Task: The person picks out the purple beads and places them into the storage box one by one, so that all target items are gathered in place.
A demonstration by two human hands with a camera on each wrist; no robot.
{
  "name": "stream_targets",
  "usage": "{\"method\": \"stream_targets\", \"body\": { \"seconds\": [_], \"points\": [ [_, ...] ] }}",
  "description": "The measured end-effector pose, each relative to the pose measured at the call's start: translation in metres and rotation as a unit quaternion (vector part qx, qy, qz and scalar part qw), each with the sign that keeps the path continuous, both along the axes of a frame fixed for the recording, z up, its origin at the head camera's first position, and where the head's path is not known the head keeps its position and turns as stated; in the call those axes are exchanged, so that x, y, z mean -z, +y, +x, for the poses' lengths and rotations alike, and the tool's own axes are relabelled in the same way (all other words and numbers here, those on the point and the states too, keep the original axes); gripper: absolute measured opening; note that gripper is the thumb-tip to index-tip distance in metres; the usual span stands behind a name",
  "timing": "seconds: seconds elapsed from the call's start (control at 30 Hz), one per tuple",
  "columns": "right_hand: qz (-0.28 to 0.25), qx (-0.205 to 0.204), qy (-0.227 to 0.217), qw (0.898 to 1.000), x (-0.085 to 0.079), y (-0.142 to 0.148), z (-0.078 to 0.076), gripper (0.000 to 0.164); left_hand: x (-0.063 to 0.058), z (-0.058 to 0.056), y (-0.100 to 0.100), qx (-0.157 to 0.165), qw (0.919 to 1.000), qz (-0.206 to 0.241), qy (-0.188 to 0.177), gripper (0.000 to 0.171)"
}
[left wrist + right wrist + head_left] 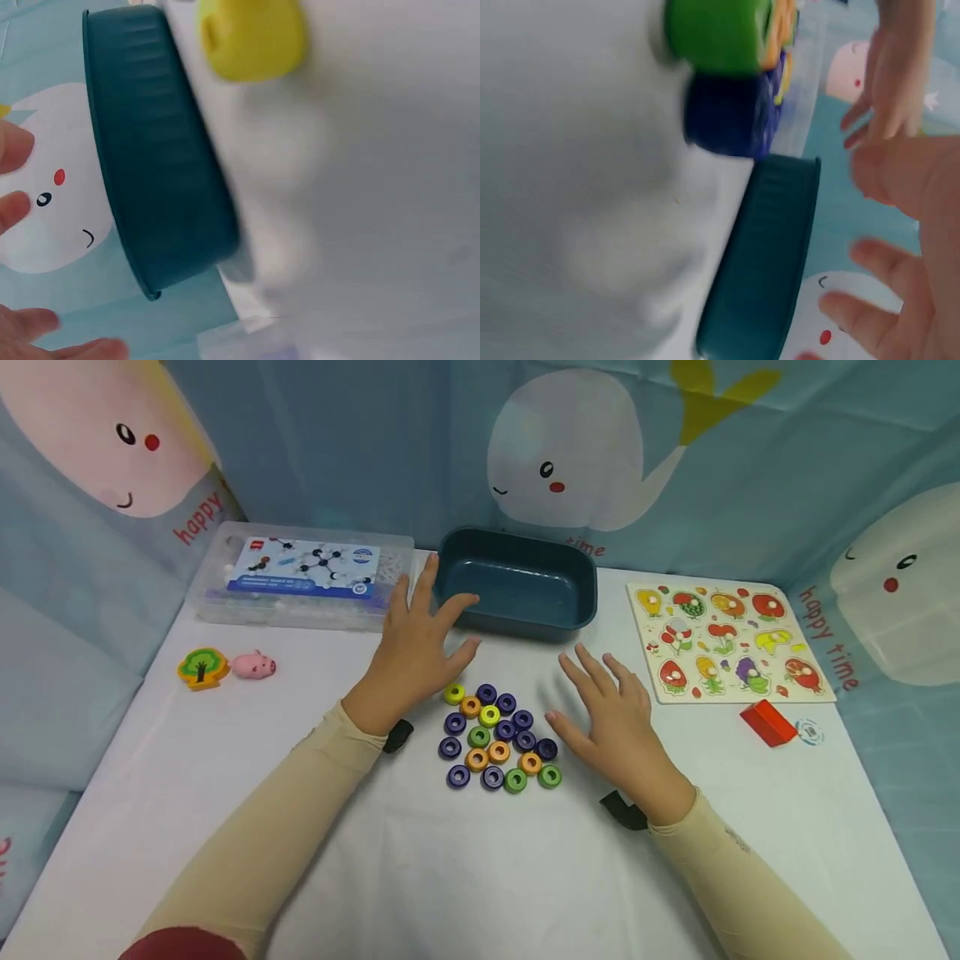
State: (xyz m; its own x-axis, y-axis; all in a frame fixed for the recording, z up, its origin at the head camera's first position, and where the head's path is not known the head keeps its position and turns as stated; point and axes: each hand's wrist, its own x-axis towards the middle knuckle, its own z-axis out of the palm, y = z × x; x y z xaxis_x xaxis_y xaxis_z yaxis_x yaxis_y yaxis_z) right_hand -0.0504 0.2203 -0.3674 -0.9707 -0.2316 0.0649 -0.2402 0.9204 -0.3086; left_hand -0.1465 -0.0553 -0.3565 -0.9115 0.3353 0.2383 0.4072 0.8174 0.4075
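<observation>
Fingers of both hands — left [416,652], right [615,718] — spread, holding nothing, beside rings [497,739].

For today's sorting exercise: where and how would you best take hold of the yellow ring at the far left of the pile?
Pinch the yellow ring across its outer rim, coming from above and the left: it lies flat, its left side is free, and the left hand is nearest.

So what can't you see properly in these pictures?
- Head view: the small print on the clear box label is too tiny to read.
- Head view: the left hand covers part of the clear box front.
- Left wrist view: the yellow ring is blurred and cut off by the top edge.
- Right wrist view: the rings are a blur; the right hand runs off the edge.
</observation>
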Motion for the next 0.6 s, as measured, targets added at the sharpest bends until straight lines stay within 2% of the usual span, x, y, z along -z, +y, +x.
{"method": "stream_targets", "body": {
  "seconds": [0.1,0.2,0.3,0.4,0.6],
  "points": [
    [-0.012,-0.037,-0.004,0.999,0.004,0.001,0.009,0.058,-0.008,-0.012,0.006,0.002,0.9998,0.009,-0.018,0.041],
    [-0.025,-0.077,-0.008,0.997,0.009,0.002,0.017,0.033,-0.017,-0.025,0.013,0.001,0.9986,0.002,-0.053,0.028],
    [-0.033,-0.1,-0.023,0.994,0.011,0.004,0.022,0.016,-0.023,-0.035,0.017,0.0,0.9961,-0.021,-0.086,0.027],
    [-0.036,-0.106,-0.036,0.993,0.012,0.004,0.023,0.011,-0.026,-0.044,0.02,0.0,0.993,-0.037,-0.112,0.031],
    [-0.034,-0.113,-0.051,0.992,0.01,0.006,0.023,0.009,-0.025,-0.057,0.022,-0.01,0.9894,-0.05,-0.136,0.034]
  ]
}}
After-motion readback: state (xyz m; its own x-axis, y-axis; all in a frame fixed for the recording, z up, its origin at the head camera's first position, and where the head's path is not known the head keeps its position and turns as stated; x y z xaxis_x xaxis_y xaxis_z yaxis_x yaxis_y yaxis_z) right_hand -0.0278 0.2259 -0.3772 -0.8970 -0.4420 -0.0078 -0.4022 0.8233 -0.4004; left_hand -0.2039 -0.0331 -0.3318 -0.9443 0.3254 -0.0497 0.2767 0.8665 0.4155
